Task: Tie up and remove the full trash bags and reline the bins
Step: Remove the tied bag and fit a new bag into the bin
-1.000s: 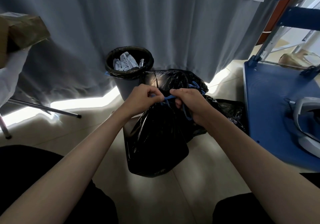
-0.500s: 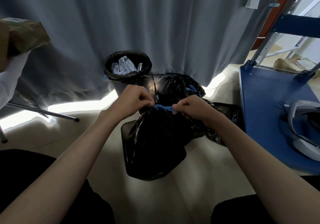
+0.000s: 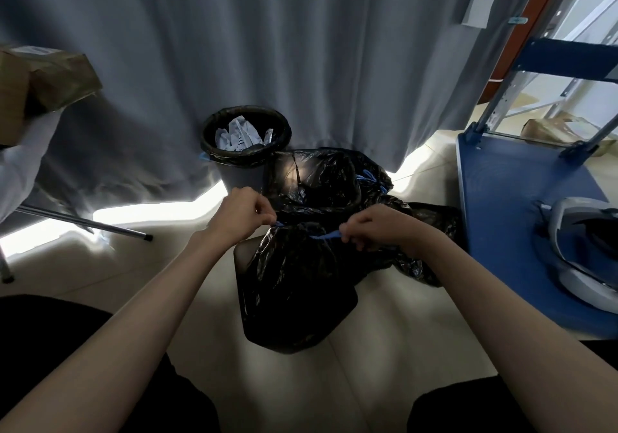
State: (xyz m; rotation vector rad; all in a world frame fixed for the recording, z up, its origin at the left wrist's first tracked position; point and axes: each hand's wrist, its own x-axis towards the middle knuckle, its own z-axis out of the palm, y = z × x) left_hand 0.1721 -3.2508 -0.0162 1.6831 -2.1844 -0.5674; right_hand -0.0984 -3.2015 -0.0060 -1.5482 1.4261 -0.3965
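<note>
Fingers (image 3: 351,235) pinching blue drawstring (image 3: 323,236), left hand (image 3: 239,217) and right hand (image 3: 378,228); we'd pull evenly apart, cinching crinkled black plastic trash bag (image 3: 294,285)

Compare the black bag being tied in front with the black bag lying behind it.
The front bag has its blue drawstring pulled between left hand and right hand; the rear bag lies untouched, its blue tie apparently already knotted. The front bag stands upright; the rear bag slumps sideways. Both are glossy black plastic on the floor.

One camera on the person's head, looking forward and down, close above both bare arms, shiny black plastic trash bag (image 3: 294,285) in the middle
</note>
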